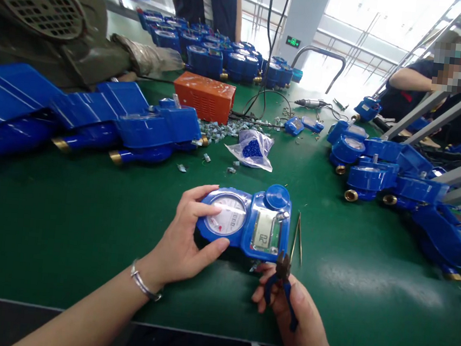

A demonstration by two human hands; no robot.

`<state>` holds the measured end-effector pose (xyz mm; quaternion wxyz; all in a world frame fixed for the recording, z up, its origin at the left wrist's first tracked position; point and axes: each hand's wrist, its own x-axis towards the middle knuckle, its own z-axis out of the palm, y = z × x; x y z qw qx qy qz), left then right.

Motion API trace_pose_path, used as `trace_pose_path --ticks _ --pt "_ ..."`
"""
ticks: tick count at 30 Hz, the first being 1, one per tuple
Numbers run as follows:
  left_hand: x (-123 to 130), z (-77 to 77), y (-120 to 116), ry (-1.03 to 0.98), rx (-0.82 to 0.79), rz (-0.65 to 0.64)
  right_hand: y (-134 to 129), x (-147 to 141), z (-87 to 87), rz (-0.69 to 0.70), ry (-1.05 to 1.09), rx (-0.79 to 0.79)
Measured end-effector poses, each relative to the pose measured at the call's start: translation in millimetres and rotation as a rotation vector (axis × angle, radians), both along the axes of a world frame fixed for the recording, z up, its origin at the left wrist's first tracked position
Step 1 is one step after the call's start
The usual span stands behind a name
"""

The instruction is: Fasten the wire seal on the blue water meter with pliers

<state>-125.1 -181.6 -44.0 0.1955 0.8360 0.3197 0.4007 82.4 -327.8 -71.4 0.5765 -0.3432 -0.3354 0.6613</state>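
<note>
A blue water meter (246,218) lies on the green table in front of me, its round dial on the left and a small digital display (263,230) on the right. A round blue cap (277,196) stands at its upper right corner. My left hand (192,229) grips the meter's left end, thumb along the near edge and fingers over the dial. In my right hand (294,310) are blue-handled pliers (283,270), their dark jaws at the meter's lower right corner. Whether the jaws touch it I cannot tell. Brass-coloured tweezers (298,239) lie just right of the meter.
Blue meters (153,133) line the left, with more (369,175) at right and several rows (225,58) behind. An orange box (204,97), a plastic bag of blue bits (251,150) and scattered small parts (220,130) lie ahead. A large blower (46,14) stands left; other people are beyond.
</note>
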Motion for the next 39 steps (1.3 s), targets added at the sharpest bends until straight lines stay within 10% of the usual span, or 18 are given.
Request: trace_pose_path --ticks 13,18,28,39 --pt "29.8 -12.4 -49.5 -0.035 0.127 0.689 -6.2 7.6 12.9 0.083 -0.539 0.158" --pt "36.7 -18.9 -53.6 -0.369 -0.159 0.59 -1.3 7.7 13.0 0.037 -0.483 0.17" --pt "47.0 10.2 -23.1 0.117 -0.085 0.495 10.1 2.5 16.1 -0.025 -0.333 0.091" --pt "44.7 1.3 -29.0 0.109 -0.013 0.496 3.7 9.8 11.5 -0.147 -0.215 0.065"
